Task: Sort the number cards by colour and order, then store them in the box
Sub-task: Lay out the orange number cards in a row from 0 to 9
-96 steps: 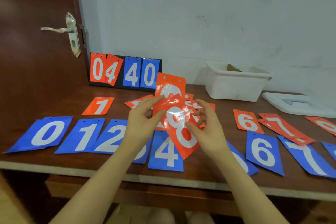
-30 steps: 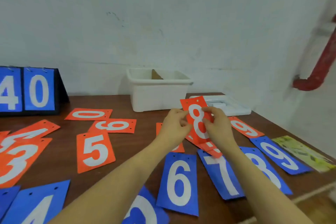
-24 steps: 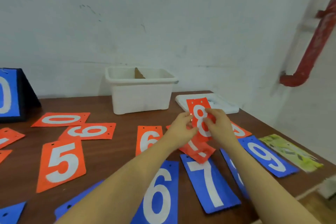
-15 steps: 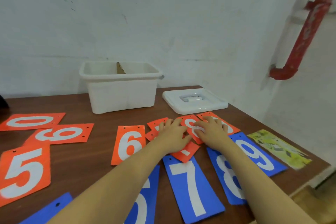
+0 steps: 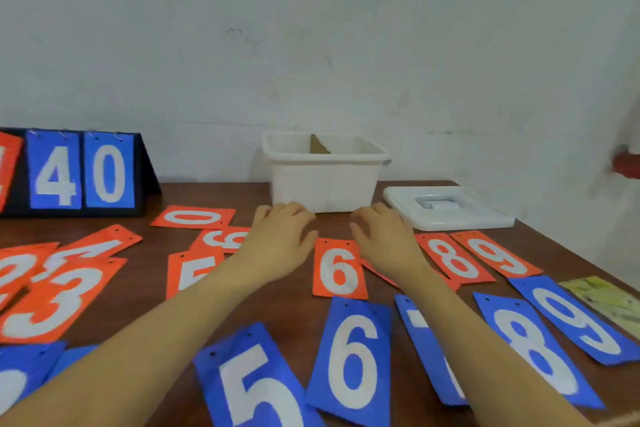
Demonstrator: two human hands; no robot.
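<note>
- Number cards are spread all over the brown table (image 5: 298, 309); there's only the head view, so that's what I'm going by.
- Left hand (image 5: 280, 241) and right hand (image 5: 384, 239) both hover palm-down, fingers loosely bent, nothing held as far as I can see. Can't tell if the fingertips touch the wood.
- Orange 6 (image 5: 338, 269) lies right between the two wrists, just nearer me than the fingers, long axis running away from me, digit upright.
- Orange 8 (image 5: 453, 258) and orange 9 (image 5: 497, 255) sit just outboard of the right hand, fanned a little to the right. An orange card mostly hidden under the right wrist is probably the 7, but I can't read it.
- Off the left hand's side: orange 5 (image 5: 192, 270), partly covered by the forearm, then an upside-down orange 9 (image 5: 225, 238) and an orange 0 (image 5: 192, 217) lying sideways.
- My guess: the orange row is being built and 5 goes next to 6. It's nearer the left hand, a short reach back and left.
- Blue 5 (image 5: 256, 388), blue 6 (image 5: 351, 362), blue 8 (image 5: 535, 355) and blue 9 (image 5: 575, 321) form the near row, under the forearms.
- White box (image 5: 323, 180) stands just past both sets of fingertips, open, with its lid (image 5: 446, 208) beside it, beyond the right hand. No number cards show in it from this angle.
- Scoreboard stand (image 5: 81, 172) is far out left.
</note>
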